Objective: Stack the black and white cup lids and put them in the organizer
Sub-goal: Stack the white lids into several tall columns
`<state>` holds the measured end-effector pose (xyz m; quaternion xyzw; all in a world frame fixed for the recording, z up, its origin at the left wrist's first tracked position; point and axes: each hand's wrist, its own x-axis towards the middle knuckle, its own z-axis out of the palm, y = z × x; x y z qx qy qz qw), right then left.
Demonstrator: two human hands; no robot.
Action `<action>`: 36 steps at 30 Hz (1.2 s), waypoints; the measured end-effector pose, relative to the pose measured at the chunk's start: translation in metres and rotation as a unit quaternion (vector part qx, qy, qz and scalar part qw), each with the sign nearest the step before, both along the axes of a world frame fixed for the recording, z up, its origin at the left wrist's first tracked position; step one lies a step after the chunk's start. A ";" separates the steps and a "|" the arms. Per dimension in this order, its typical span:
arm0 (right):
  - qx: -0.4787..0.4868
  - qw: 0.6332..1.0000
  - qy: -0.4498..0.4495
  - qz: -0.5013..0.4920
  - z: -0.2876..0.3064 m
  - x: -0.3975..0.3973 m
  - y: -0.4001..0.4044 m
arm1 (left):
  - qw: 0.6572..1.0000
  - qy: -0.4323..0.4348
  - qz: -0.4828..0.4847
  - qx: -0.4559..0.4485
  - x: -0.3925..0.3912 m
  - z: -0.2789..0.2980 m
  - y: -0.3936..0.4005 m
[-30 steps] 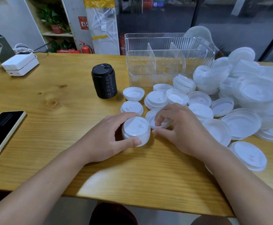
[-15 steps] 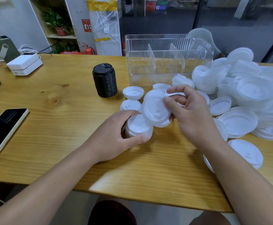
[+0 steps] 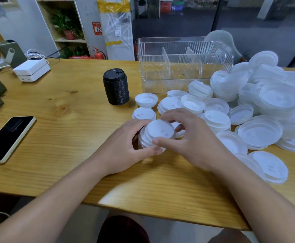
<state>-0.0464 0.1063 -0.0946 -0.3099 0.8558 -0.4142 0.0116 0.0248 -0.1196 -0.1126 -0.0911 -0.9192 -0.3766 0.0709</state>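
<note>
Head view: my left hand (image 3: pixel 125 144) curls round short white lid stack (image 3: pixel 144 140) – steadies it on table (image 3: pixel 73 137) so it won't slide. My right hand (image 3: pixel 192 137) pinches single white lid (image 3: pixel 160 128) by rim, thumb near side, fingertips far side, tilted over stack top – I judge seating next. Black lid stack (image 3: pixel 116 86) upright beyond left fingers. Clear organizer (image 3: pixel 183 64) beyond right fingertips, no lids visible inside. Loose white lids (image 3: pixel 217 118) just right of right hand.

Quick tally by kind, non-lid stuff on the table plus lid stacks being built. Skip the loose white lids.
Black lid stack: 1
White lid stack in hand: 1
Clear organizer: 1
Phone: 1
White box: 1
Total: 5
</note>
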 end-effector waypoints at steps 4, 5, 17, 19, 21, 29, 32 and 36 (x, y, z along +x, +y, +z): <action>0.010 1.000 -0.009 0.002 0.001 0.001 0.000 | 1.000 -0.006 0.006 -0.005 0.000 0.000 -0.001; 0.010 1.000 -0.007 0.002 0.001 0.001 0.000 | 1.000 -0.007 0.008 -0.007 0.000 0.000 -0.002; 0.022 0.998 0.000 0.060 0.002 0.003 0.001 | 0.999 -0.033 0.028 0.032 -0.001 -0.006 -0.008; 0.024 0.998 0.004 0.063 0.001 0.003 0.001 | 0.999 -0.029 0.028 0.031 -0.001 -0.005 -0.008; 0.026 0.997 0.004 0.067 0.002 0.003 0.002 | 0.999 -0.020 0.023 0.023 0.000 -0.004 -0.007; 0.084 0.994 0.066 -0.025 0.012 -0.017 0.028 | 1.000 -0.001 -0.004 -0.007 0.002 -0.006 -0.003; 0.175 0.978 0.110 -0.006 -0.003 -0.021 0.024 | 1.000 -0.003 0.001 0.001 0.001 -0.007 -0.004; 0.195 0.969 0.149 -0.015 -0.005 -0.022 0.020 | 1.000 -0.007 0.012 0.008 0.002 -0.008 -0.005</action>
